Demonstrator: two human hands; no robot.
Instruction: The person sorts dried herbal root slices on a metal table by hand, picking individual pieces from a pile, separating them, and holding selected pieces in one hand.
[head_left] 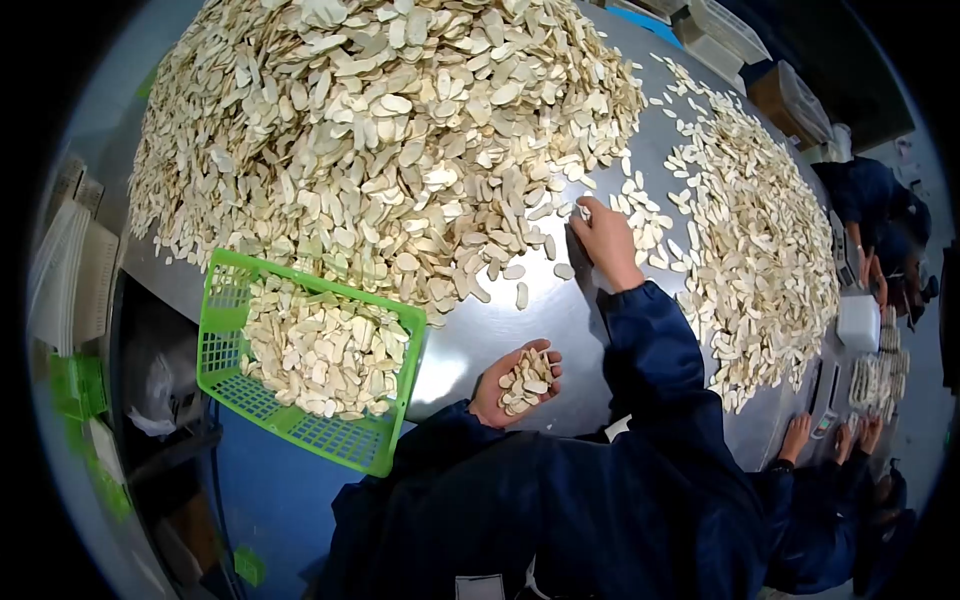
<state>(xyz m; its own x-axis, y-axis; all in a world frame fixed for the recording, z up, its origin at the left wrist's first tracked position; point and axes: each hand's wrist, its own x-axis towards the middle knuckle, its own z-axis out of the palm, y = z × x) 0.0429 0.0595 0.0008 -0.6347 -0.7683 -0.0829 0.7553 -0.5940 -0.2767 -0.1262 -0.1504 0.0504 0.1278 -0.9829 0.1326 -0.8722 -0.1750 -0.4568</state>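
My left hand [487,397] is cupped palm up near the table's front edge, with a small heap of pale dried slices [526,384] in it. My right hand [607,243] is stretched forward over the metal table, at the right edge of the big pile of slices [400,130]. Its thumb and forefinger are drawn close together; whatever may be between them is too small to make out. A green plastic basket [300,285], part filled with similar slices, stands tilted to the left of my left hand.
A second spread of slices [760,240] lies on the right of the metal table [480,345]. Other people in dark blue clothing work along the right side, near a scale [825,400] and a white box [858,322]. Stacked trays [75,270] stand at the far left.
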